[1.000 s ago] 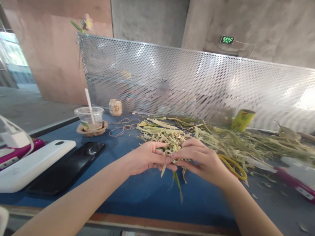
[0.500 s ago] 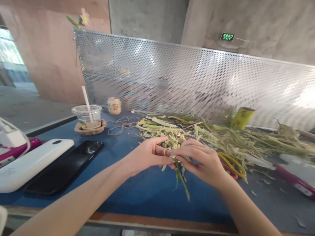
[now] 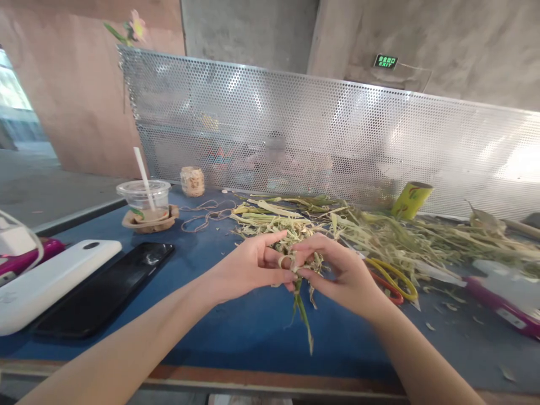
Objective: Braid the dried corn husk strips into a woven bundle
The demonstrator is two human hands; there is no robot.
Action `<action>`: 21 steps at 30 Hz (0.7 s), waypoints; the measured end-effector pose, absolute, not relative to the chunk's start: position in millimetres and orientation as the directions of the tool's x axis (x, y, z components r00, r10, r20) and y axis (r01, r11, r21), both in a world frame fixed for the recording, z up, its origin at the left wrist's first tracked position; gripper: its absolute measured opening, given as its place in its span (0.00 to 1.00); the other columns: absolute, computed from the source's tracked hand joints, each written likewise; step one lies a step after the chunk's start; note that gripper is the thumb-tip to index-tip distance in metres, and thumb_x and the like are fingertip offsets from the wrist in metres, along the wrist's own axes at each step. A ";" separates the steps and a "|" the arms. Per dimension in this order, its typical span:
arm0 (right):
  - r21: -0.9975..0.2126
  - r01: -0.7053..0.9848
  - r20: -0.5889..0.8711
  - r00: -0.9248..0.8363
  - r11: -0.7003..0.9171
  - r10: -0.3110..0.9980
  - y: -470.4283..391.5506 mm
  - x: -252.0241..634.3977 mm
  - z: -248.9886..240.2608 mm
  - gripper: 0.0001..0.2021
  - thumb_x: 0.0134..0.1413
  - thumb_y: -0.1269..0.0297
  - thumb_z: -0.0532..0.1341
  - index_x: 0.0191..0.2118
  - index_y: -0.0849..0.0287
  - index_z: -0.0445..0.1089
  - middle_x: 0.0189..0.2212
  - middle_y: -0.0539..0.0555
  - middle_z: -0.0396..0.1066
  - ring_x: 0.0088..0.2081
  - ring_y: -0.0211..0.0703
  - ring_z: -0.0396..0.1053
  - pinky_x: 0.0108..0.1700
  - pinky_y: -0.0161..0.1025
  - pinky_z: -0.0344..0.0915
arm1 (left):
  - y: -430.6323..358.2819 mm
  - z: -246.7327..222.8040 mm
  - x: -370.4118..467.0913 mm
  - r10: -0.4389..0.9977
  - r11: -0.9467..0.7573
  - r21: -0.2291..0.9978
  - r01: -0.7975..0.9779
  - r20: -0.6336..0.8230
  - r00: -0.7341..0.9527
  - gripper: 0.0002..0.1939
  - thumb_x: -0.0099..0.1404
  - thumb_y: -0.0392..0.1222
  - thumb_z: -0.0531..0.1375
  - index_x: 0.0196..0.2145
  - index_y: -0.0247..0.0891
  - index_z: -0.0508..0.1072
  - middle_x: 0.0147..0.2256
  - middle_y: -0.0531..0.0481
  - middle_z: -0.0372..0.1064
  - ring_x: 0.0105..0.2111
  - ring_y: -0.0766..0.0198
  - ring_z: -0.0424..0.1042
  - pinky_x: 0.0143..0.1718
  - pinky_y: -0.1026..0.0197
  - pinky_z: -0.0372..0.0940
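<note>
Both my hands meet over the blue table [image 3: 253, 332], around a tangled bundle of dried plant strips [image 3: 301, 298]. My left hand [image 3: 257, 264] is closed on the bundle, with the thumb laid along it and a pale loop around one finger. My right hand [image 3: 333, 270] pinches the bundle from the other side, its thumb and fingertips close to my left fingertips. Green and straw-coloured ends hang down below my fingers. Just behind lies a pile of loose plant strips [image 3: 274, 209]. Exactly which strands each fingertip holds is hidden.
At left lie a black phone [image 3: 105, 289] and a white power bank [image 3: 59, 281]; behind them stands a plastic cup [image 3: 145, 197] with a straw. Thin string [image 3: 206, 216] lies nearby. To the right are yellow-handled scissors [image 3: 396, 275] and a yellow-green tube [image 3: 411, 201]. A perforated metal screen [image 3: 253, 129] closes the back.
My right fingers have lifted and arched a little apart from my left hand, thumb still at the bundle. The hanging ends have swung slightly left. The view has shifted a little.
</note>
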State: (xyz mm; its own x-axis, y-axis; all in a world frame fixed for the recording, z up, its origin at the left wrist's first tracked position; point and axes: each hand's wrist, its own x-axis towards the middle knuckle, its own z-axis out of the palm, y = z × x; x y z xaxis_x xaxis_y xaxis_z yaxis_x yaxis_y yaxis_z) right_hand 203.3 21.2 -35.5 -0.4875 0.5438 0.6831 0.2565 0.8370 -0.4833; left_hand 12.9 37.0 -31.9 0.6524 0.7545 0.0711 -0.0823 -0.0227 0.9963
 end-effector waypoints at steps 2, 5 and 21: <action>-0.614 0.164 0.618 -0.510 0.773 0.599 21.5 203.1 -37.0 0.15 0.53 0.75 0.55 0.47 0.56 0.61 0.31 0.52 0.67 0.34 0.38 0.67 0.38 0.38 0.67 | 36.0 -29.8 13.5 0.729 -0.013 0.996 -0.083 0.066 0.681 0.37 0.54 0.33 0.63 0.59 0.34 0.52 0.27 0.52 0.71 0.28 0.64 0.72 0.36 0.58 0.64; -0.750 -0.022 0.553 -0.569 0.661 0.609 21.6 202.2 -37.8 0.16 0.55 0.73 0.54 0.50 0.56 0.58 0.32 0.51 0.63 0.34 0.37 0.68 0.37 0.38 0.69 | 34.4 -26.9 14.3 0.712 -0.004 0.997 -0.079 0.058 0.700 0.34 0.54 0.32 0.63 0.57 0.34 0.56 0.25 0.52 0.70 0.27 0.64 0.71 0.35 0.58 0.63; -0.556 0.200 0.560 -0.626 0.807 0.542 18.1 211.4 -28.5 0.14 0.52 0.75 0.57 0.45 0.56 0.63 0.34 0.52 0.69 0.37 0.39 0.68 0.42 0.40 0.66 | 38.3 -27.5 9.0 0.646 0.021 0.999 0.025 -0.033 0.762 0.31 0.56 0.36 0.62 0.56 0.36 0.59 0.26 0.51 0.70 0.26 0.67 0.70 0.26 0.66 0.58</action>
State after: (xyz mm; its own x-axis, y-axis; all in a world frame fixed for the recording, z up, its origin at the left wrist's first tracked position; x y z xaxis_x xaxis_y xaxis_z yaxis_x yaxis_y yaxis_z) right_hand 211.4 18.1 -28.5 -0.6264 0.5419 0.5603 0.2002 0.8066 -0.5562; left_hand 9.0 38.3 -27.5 0.7624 0.6463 -0.0329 0.0253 0.0209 0.9995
